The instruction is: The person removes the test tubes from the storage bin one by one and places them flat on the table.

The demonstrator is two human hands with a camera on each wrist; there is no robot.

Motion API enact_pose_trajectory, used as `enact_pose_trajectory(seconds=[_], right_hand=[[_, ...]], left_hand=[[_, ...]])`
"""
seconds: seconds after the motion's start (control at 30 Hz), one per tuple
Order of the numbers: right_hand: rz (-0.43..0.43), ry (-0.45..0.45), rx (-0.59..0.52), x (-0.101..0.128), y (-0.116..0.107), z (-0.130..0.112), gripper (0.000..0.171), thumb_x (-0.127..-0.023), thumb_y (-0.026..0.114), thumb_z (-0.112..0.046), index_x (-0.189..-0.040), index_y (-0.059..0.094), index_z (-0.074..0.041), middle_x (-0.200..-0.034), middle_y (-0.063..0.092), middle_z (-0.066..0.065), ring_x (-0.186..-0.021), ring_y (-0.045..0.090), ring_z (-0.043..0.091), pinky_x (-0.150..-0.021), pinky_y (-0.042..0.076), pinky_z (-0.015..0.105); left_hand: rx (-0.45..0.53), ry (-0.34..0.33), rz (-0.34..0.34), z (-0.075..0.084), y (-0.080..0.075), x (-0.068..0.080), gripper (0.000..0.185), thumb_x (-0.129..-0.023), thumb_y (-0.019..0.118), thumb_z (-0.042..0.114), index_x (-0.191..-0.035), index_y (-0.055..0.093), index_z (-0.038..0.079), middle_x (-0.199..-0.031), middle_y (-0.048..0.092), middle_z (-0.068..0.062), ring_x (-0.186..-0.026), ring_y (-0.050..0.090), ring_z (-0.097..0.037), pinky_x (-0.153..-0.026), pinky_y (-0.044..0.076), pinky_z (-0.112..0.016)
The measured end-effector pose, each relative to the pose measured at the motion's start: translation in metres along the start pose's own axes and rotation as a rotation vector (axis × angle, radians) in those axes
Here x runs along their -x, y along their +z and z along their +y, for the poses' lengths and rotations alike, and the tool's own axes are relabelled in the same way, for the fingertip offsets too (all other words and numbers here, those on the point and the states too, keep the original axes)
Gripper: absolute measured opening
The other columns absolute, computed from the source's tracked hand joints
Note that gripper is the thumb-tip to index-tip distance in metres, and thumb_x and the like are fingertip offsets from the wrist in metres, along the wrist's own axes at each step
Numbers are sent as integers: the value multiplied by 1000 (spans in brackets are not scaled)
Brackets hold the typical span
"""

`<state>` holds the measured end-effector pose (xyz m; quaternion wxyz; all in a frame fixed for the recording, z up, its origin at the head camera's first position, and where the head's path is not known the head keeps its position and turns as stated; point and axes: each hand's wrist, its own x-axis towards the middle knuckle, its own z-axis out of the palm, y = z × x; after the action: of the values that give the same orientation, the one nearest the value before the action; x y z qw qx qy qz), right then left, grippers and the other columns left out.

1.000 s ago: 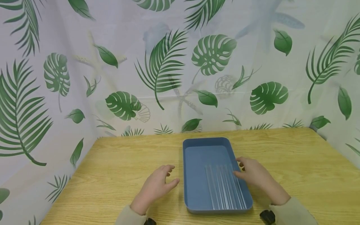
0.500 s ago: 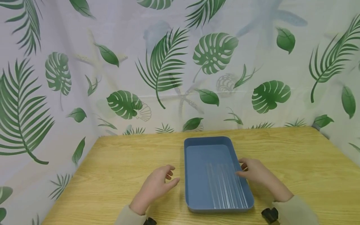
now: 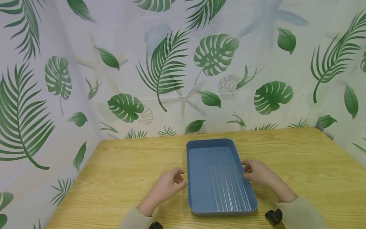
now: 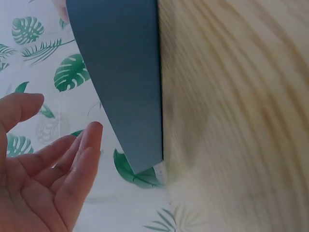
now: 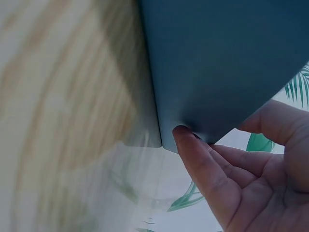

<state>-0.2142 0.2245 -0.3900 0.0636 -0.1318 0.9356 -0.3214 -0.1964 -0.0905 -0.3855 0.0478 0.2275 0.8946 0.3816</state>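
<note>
A blue rectangular tray (image 3: 200, 190) lies on the table in the head view, its long sides running away from me. Several clear, thin tubes or rods (image 3: 230, 190) lie side by side in its near right part. My left hand (image 3: 168, 184) is just left of the tray, fingers loosely bent and holding nothing; in the left wrist view a gap shows between fingers and the tray's wall (image 4: 123, 82). My right hand (image 3: 258, 173) is at the tray's right side. In the right wrist view a fingertip touches the outer wall (image 5: 207, 58), with the thumb at the rim.
The wooden table (image 3: 137, 159) extends to both sides of the tray. A white leaf-printed cloth (image 3: 177, 73) hangs behind it and along the sides. Dark straps (image 3: 274, 217) sit at both wrists.
My left hand has moved right, closer to the tray. My right thumb has drawn back from over the tray's inside to its right rim. The tray and tubes stay in place.
</note>
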Motion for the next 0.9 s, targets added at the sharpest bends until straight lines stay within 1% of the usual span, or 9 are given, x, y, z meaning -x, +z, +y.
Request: enact_pose_trajectory(seconds=[0.1, 0.2, 0.37, 0.53, 0.67, 0.8, 0.9], right_hand=[[2, 6, 0, 0, 0, 0, 47, -77, 60, -3, -114, 43, 20, -90, 58, 19, -82, 56, 31, -62, 48, 37], [0, 5, 1, 0, 1, 0, 46, -78, 60, -3, -114, 43, 20, -92, 57, 21, -86, 55, 33, -65, 48, 38], [3, 0, 3, 0, 0, -1, 45, -78, 60, -3, -114, 44, 20, -93, 57, 22, -86, 55, 34, -67, 47, 40], [6, 4, 3, 0, 1, -1, 45, -77, 60, -3, -113, 44, 20, -92, 57, 22, -86, 55, 33, -67, 47, 40], [6, -5, 11, -1, 1, 0, 45, -77, 60, -3, -113, 44, 20, -93, 58, 23, -86, 55, 33, -67, 47, 40], [5, -5, 12, -1, 1, 0, 46, -77, 60, -2, -114, 44, 20, -92, 58, 22, -85, 55, 33, -67, 47, 40], [2, -4, 10, 0, 2, 0, 46, -77, 59, -2, -114, 43, 20, -92, 58, 21, -85, 55, 33, -66, 48, 39]], left_hand=[[58, -13, -12, 5, 2, -5, 36, -86, 59, 21, -112, 53, -3, -89, 59, -3, -80, 57, -16, -66, 47, -27], [102, -29, -17, 9, 4, -11, 34, -86, 58, 19, -111, 54, -4, -90, 59, -4, -80, 57, -17, -66, 47, -28], [123, -50, -16, 15, 8, -24, 31, -85, 60, 16, -108, 55, -4, -91, 58, -6, -82, 56, -20, -65, 47, -29], [117, -71, -14, 22, 15, -34, 29, -83, 61, 13, -105, 56, -5, -86, 58, -6, -79, 56, -19, -61, 47, -27], [84, -83, -29, 27, 23, -40, 28, -81, 63, 11, -103, 57, -6, -84, 58, -6, -77, 56, -19, -61, 46, -27], [51, -97, -73, 32, 32, -44, 29, -81, 63, 12, -103, 59, -6, -87, 60, -8, -81, 57, -21, -63, 47, -27], [42, -132, -115, 34, 39, -47, 31, -81, 63, 13, -105, 59, -6, -91, 61, -11, -82, 58, -21, -64, 48, -28]])
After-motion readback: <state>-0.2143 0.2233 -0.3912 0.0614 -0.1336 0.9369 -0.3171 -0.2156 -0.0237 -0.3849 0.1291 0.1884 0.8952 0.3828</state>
